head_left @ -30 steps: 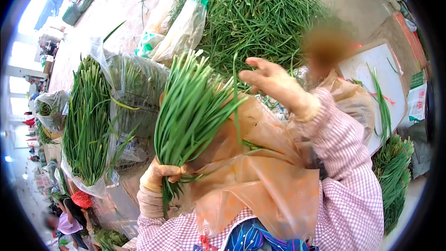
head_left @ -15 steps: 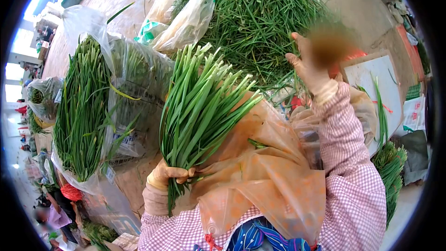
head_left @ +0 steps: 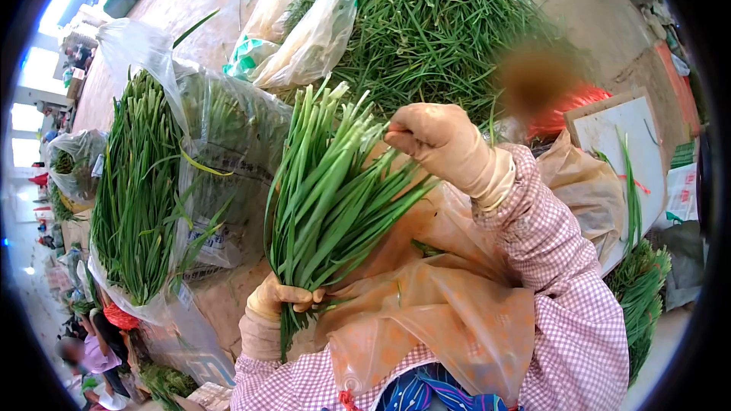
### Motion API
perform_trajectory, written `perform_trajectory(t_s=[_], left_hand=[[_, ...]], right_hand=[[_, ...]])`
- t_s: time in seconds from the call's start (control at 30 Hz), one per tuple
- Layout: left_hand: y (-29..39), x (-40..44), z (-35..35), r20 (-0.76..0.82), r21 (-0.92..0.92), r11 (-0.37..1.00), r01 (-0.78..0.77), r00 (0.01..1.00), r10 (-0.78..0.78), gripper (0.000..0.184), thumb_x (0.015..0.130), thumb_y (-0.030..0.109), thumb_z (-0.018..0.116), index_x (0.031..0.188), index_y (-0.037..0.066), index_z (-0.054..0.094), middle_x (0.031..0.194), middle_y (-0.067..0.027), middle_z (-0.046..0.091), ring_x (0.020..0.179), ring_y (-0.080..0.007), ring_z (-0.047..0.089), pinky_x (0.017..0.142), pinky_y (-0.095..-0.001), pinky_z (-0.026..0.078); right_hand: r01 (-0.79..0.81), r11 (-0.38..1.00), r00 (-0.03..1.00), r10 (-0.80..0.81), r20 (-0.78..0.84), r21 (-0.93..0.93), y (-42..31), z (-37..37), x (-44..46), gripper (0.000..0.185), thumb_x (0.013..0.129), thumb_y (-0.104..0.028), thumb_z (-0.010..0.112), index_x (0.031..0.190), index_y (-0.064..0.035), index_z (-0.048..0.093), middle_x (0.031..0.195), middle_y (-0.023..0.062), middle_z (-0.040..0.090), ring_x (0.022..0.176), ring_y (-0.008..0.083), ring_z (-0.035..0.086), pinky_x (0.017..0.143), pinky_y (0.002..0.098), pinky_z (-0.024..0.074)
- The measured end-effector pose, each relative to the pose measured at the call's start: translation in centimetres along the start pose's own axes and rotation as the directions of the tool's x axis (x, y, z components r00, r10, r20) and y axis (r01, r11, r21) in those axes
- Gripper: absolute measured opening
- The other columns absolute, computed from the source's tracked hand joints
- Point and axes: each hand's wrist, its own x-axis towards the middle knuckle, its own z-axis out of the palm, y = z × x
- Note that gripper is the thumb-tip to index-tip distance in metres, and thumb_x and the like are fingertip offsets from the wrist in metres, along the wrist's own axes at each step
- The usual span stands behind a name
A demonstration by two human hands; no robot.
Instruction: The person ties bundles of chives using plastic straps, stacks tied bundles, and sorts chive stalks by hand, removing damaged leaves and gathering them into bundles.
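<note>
My left hand (head_left: 283,298), in a pale glove, is closed around the lower part of a bunch of garlic chives (head_left: 327,198). Pale cut stem ends fan out at the top, and a few leaf tips hang below the fist. My right hand (head_left: 445,141), gloved as well, is pinched at the stem ends on the bunch's upper right side. What exactly sits between its fingertips is partly hidden. An orange-tinted plastic apron (head_left: 426,297) covers my lap beneath the bunch.
A large heap of loose chives (head_left: 434,30) lies ahead. Clear bags with packed chives (head_left: 141,190) stand at left. A crumpled plastic bag (head_left: 312,30) lies beside the heap. A white board (head_left: 613,129) is at right, with more chives (head_left: 638,304) below it. A person (head_left: 99,346) is far left.
My right hand has come from over the heap, down and left to the bunch's stem ends, and its spread fingers have closed to a pinch. The left hand keeps its hold.
</note>
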Motion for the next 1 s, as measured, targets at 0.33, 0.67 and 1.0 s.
perform_trajectory(t_s=[0.33,0.67,1.0], left_hand=[[-0.2,1.3,-2.2,0.161,-0.003,0.997,0.076,0.984,-0.075,0.065,0.06,0.0,0.07,0.121,-0.004,0.048,0.077,-0.0158,0.062,0.047,-0.0141,0.045,0.039,-0.0242,0.035],[0.0,1.0,-2.1,0.146,0.016,0.995,0.096,0.984,-0.097,0.048,0.06,0.005,0.07,0.105,-0.006,0.055,0.074,-0.0149,0.061,0.045,-0.0145,0.042,0.04,-0.0259,0.031],[0.5,0.4,-0.9,-0.015,0.105,0.991,0.077,0.997,-0.076,0.051,0.059,0.003,0.068,0.107,-0.005,0.054,0.072,-0.0156,0.06,0.044,-0.0147,0.041,0.04,-0.0257,0.031]], right_hand=[[-0.181,0.97,0.981,0.167,0.095,0.164,-1.6,-1.5,1.3,0.021,0.084,-0.024,0.067,0.091,-0.0044,0.066,0.082,0.0108,0.064,0.076,0.0233,0.064,0.068,0.0334,0.0514],[-0.608,0.762,0.794,0.58,-0.184,-0.222,6.8,-6.7,-0.4,0.023,0.091,-0.026,0.053,0.092,-0.0072,0.067,0.088,0.011,0.067,0.075,0.0284,0.064,0.072,0.037,0.0525],[-0.463,0.656,0.885,0.378,0.272,0.596,0.5,0.8,2.4,0.029,0.089,-0.028,0.064,0.098,-0.0001,0.066,0.076,0.0027,0.064,0.069,0.0094,0.057,0.065,0.0248,0.0484]])
